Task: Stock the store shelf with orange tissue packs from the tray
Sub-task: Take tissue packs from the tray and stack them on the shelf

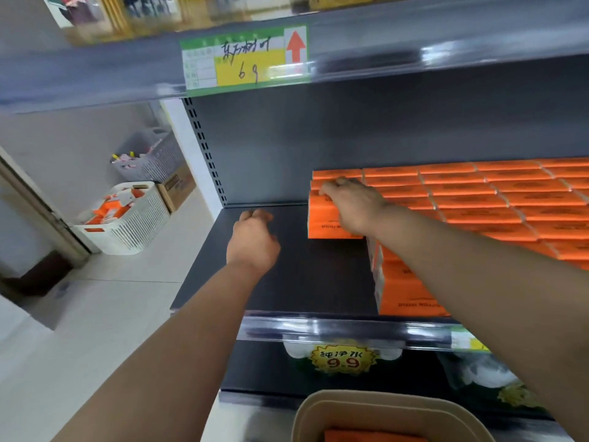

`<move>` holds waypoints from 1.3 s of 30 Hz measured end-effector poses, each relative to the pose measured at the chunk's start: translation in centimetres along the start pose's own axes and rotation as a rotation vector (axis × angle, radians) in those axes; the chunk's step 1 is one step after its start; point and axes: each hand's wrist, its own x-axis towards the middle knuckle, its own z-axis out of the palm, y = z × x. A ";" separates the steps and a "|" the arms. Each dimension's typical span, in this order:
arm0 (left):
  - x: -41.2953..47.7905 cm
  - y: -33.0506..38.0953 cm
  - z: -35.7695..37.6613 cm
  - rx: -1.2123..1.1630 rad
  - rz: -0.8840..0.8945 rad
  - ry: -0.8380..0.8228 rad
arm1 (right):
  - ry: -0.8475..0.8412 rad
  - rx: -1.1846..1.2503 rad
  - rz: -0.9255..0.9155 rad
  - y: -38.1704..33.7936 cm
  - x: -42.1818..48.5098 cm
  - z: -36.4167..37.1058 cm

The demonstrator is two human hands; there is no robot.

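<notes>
Now my right hand point(353, 205) lies over the top of the end tissue pack point(322, 218), fingers bent across its far edge; blur keeps me from telling whether they grip or only press. My left hand point(253, 240) hovers loosely curled, holding nothing, over the bare shelf point(302, 282) just left of that pack. Another orange pack point(373, 437) sits in the tray point(318, 406) below, so the gap lies leftward, nearer my free left hand.

We have one head-worn wide-angle view, looking forward and down, close to the dark grey metal shelf point(287, 269).
</notes>
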 end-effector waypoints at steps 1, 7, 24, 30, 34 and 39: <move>0.0 -0.1 0.3 -0.004 0.003 -0.010 | -0.020 -0.002 0.000 0.1 0.1 0.4; -0.1 0.0 1.3 -0.047 0.019 -0.038 | 0.029 -0.091 0.033 -0.1 0.7 1.9; -4.3 2.1 -0.6 -0.032 0.149 -0.026 | 0.214 -0.194 0.045 -0.9 -4.8 -0.4; -10.4 3.1 -0.9 -0.021 0.322 0.033 | 0.423 -0.061 -0.044 -1.9 -15.7 0.9; -15.9 2.8 2.3 -0.110 0.385 0.025 | 0.387 0.009 -0.089 -1.6 -24.2 5.5; -22.2 1.4 9.1 -0.148 0.330 -0.138 | 0.030 0.036 0.021 -0.3 -31.6 14.2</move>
